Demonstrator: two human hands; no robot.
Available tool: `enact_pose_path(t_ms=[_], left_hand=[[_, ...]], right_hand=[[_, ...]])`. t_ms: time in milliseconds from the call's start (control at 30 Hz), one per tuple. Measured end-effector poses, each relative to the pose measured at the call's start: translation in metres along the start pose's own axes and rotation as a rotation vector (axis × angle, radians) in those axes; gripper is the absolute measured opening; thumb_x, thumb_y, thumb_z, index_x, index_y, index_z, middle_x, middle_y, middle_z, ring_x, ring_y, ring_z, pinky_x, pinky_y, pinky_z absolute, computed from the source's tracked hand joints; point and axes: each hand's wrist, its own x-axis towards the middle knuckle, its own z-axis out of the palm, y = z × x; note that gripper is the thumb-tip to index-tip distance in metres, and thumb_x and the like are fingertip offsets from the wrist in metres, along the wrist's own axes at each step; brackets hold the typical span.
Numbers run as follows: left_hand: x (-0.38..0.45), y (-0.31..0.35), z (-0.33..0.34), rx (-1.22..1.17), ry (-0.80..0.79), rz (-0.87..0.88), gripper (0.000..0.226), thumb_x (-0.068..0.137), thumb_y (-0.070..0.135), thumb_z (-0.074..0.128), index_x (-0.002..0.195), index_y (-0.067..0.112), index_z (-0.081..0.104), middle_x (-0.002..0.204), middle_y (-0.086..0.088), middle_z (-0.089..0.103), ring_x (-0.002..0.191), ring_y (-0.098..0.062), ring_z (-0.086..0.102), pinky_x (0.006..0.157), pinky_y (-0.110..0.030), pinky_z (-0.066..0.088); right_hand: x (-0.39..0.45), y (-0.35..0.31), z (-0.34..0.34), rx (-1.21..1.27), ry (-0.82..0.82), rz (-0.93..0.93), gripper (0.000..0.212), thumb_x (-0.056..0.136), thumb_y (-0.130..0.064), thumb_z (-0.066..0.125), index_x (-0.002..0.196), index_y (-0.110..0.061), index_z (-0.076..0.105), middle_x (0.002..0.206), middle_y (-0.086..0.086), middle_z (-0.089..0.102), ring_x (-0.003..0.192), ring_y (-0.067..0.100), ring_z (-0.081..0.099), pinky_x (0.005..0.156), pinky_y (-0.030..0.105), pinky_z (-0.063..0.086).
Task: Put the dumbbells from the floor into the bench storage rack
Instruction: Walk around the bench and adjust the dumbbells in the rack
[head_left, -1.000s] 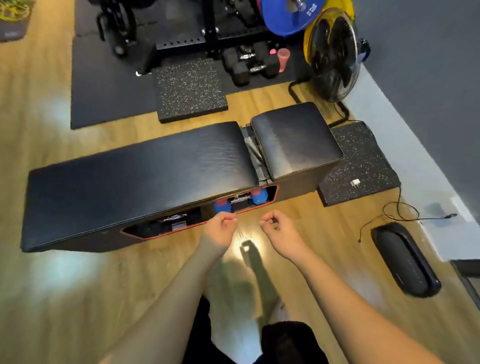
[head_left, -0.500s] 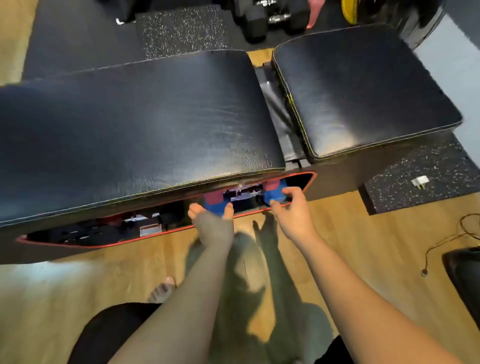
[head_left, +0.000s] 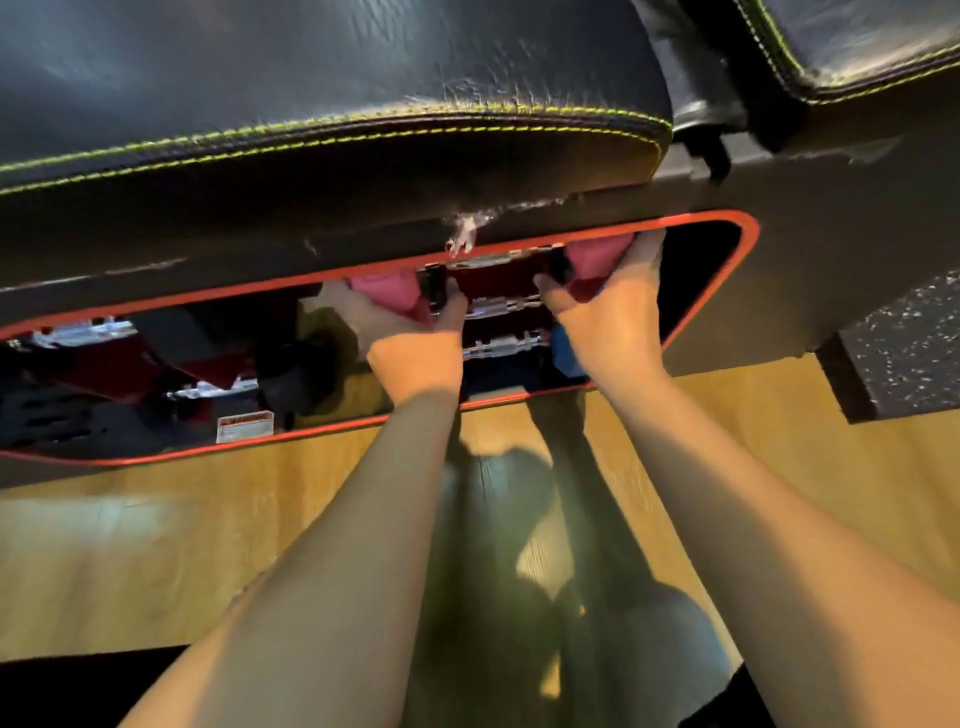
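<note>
Pink dumbbell (head_left: 592, 260) is up inside the bench (head_left: 332, 145) slot (head_left: 748, 244), my left hand (head_left: 415, 332) wrapped round one end and my right hand (head_left: 608, 317) round the other. Honestly the tight opening worries me: knuckles could scrape the red rim, or it knocks the blue dumbbell (head_left: 563, 353) just below.

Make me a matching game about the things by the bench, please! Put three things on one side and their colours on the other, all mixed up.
Things:
1. dumbbell head under the right hand
2. rim of the storage opening
3. stitching on the bench pad

Colours:
A. yellow-green
B. pink
C. red

Pairs: 1-B, 2-C, 3-A
</note>
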Motion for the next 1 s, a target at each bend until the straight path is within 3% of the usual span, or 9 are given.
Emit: enact_pose_path(t_ms=[100, 233, 367, 467, 567, 667, 800, 867, 1000], left_hand=[[-0.012, 0.018, 0.001, -0.096, 0.132, 0.196, 0.060, 0.077, 0.013, 0.078, 0.090, 0.040, 0.027, 0.106, 0.006, 0.046, 0.095, -0.014, 0.051, 0.086, -0.025, 0.044], [0.004, 0.006, -0.001, -0.097, 0.171, 0.310, 0.077, 0.063, 0.032, 0.081, 0.126, 0.020, 0.038, 0.116, -0.004, 0.057, 0.106, -0.023, 0.062, 0.095, -0.040, 0.053], [0.001, -0.003, 0.002, 0.054, 0.012, 0.154, 0.052, 0.075, 0.048, 0.073, 0.106, 0.013, 0.049, 0.099, -0.009, 0.058, 0.106, -0.037, 0.062, 0.087, -0.033, 0.052], [0.006, -0.010, 0.003, -0.036, 0.013, 0.146, 0.073, 0.073, 0.051, 0.070, 0.123, 0.013, 0.034, 0.110, -0.011, 0.058, 0.110, -0.033, 0.059, 0.092, -0.036, 0.051], [0.012, -0.012, 0.005, 0.054, -0.028, 0.062, 0.075, 0.073, 0.060, 0.065, 0.108, -0.003, 0.046, 0.111, -0.021, 0.065, 0.106, -0.037, 0.062, 0.091, -0.040, 0.053], [0.020, -0.021, 0.009, -0.001, 0.017, 0.053, 0.114, 0.054, 0.083, 0.061, 0.142, 0.019, 0.028, 0.121, -0.006, 0.057, 0.116, -0.027, 0.055, 0.100, -0.045, 0.048], [0.022, -0.018, 0.007, -0.028, 0.012, 0.117, 0.108, 0.057, 0.066, 0.071, 0.144, 0.028, 0.019, 0.125, -0.005, 0.055, 0.120, -0.027, 0.054, 0.100, -0.048, 0.048], [0.016, -0.014, 0.004, -0.058, 0.011, 0.160, 0.098, 0.062, 0.056, 0.075, 0.139, 0.020, 0.026, 0.123, -0.013, 0.059, 0.117, -0.030, 0.058, 0.097, -0.046, 0.051], [0.007, -0.024, -0.002, -0.068, -0.067, 0.043, 0.078, 0.062, 0.063, 0.077, 0.080, -0.009, 0.054, 0.099, -0.024, 0.070, 0.094, -0.036, 0.069, 0.073, -0.033, 0.054]], right_hand=[[0.002, 0.003, 0.006, -0.008, 0.050, -0.001, 0.085, 0.067, -0.043, 0.075, 0.131, -0.004, 0.035, 0.112, 0.014, 0.056, 0.106, 0.034, 0.057, 0.089, 0.037, 0.048], [0.002, 0.002, 0.008, -0.035, 0.073, -0.020, 0.082, 0.070, -0.038, 0.075, 0.131, -0.003, 0.034, 0.114, 0.016, 0.053, 0.104, 0.034, 0.055, 0.091, 0.044, 0.048], [0.006, 0.010, 0.012, -0.097, -0.012, 0.057, 0.080, 0.069, -0.059, 0.064, 0.121, 0.000, 0.046, 0.103, 0.008, 0.051, 0.101, 0.031, 0.056, 0.088, 0.041, 0.049], [0.009, 0.016, 0.014, -0.159, -0.059, 0.090, 0.095, 0.062, -0.086, 0.047, 0.108, -0.004, 0.048, 0.092, 0.002, 0.049, 0.084, 0.025, 0.052, 0.077, 0.038, 0.046], [0.008, 0.010, 0.010, -0.042, 0.024, 0.047, 0.097, 0.064, -0.058, 0.069, 0.133, 0.000, 0.033, 0.109, 0.014, 0.056, 0.099, 0.032, 0.056, 0.084, 0.042, 0.050], [0.007, 0.008, 0.008, -0.074, 0.011, 0.051, 0.090, 0.063, -0.060, 0.065, 0.126, -0.003, 0.035, 0.098, 0.006, 0.049, 0.093, 0.025, 0.051, 0.083, 0.043, 0.051], [0.005, 0.008, 0.008, -0.005, 0.024, 0.090, 0.090, 0.064, -0.050, 0.074, 0.133, -0.011, 0.030, 0.107, 0.007, 0.051, 0.105, 0.030, 0.055, 0.088, 0.041, 0.052], [0.004, 0.008, 0.005, 0.023, 0.031, 0.074, 0.096, 0.064, -0.044, 0.079, 0.138, -0.014, 0.027, 0.115, 0.010, 0.051, 0.113, 0.031, 0.053, 0.094, 0.044, 0.050], [-0.002, 0.013, 0.005, -0.002, -0.019, 0.122, 0.118, 0.058, -0.057, 0.083, 0.148, -0.018, 0.017, 0.131, 0.017, 0.045, 0.124, 0.037, 0.043, 0.104, 0.045, 0.041]])
